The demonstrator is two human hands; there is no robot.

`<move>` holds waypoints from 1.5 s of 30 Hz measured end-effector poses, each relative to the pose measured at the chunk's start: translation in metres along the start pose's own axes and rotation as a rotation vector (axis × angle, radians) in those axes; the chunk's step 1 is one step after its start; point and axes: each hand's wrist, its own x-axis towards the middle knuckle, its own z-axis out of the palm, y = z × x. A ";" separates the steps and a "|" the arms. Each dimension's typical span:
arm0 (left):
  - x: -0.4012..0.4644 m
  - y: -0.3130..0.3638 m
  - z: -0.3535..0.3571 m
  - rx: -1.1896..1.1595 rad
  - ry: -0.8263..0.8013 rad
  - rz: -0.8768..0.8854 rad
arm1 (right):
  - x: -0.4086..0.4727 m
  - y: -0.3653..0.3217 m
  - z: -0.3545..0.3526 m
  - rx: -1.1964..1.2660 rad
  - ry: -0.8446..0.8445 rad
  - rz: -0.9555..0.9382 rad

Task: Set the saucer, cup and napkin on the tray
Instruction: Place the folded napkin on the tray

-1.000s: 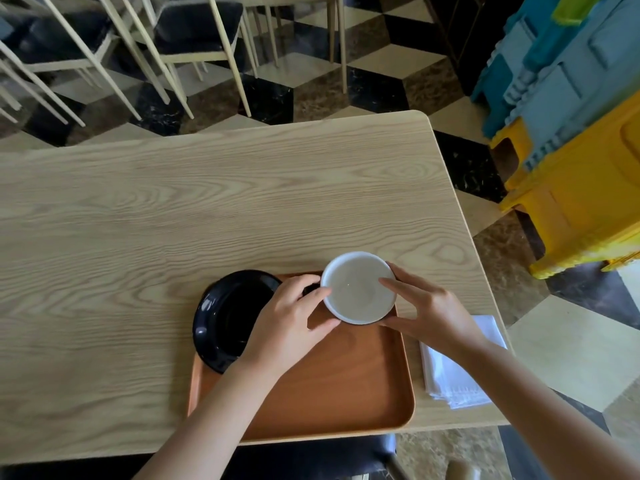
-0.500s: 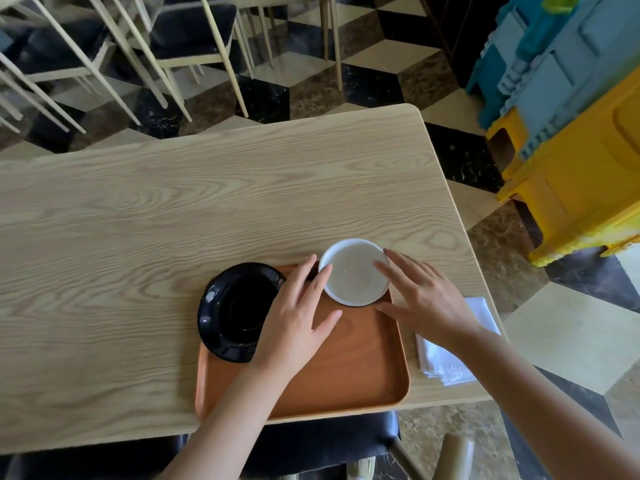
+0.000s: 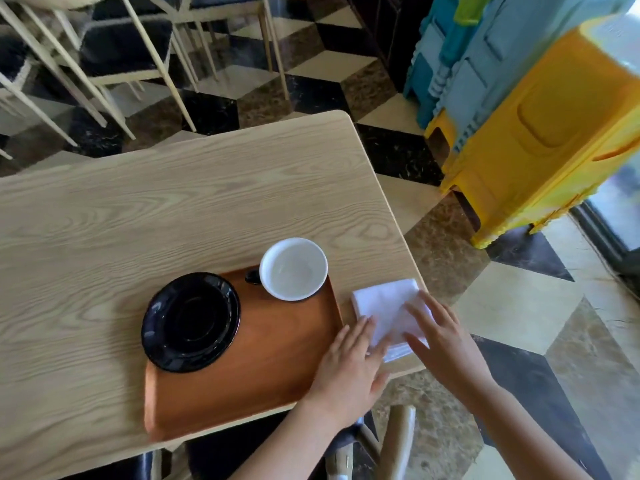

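A brown tray (image 3: 263,368) lies near the front edge of the wooden table (image 3: 156,220). A black saucer (image 3: 191,322) rests on the tray's left end, overhanging its rim. The cup (image 3: 293,268), white inside with a black handle, stands on the tray's far right corner. A folded white napkin (image 3: 384,306) lies on the table just right of the tray. My left hand (image 3: 349,362) lies flat with its fingertips on the napkin's near left edge. My right hand (image 3: 440,337) rests spread on the napkin's right part. Neither hand holds anything.
The table's right edge runs close beside the napkin. Stacked yellow stools (image 3: 547,133) and blue stools (image 3: 485,46) stand on the floor to the right. Chairs with pale legs (image 3: 114,60) stand beyond the table's far side. A chair (image 3: 398,441) sits below the front edge.
Both hands have left the cup, which stays on the tray, and moved right to the napkin. The view has shifted to the right.
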 end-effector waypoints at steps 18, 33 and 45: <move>-0.001 0.009 -0.019 -1.126 0.263 -0.587 | 0.005 -0.027 -0.027 0.682 0.167 0.292; -0.066 -0.036 -0.035 -1.521 0.420 -0.902 | -0.011 -0.071 -0.008 1.081 -0.032 0.308; -0.090 -0.054 -0.011 -0.754 0.353 -0.689 | 0.001 -0.091 0.030 0.367 -0.176 -0.023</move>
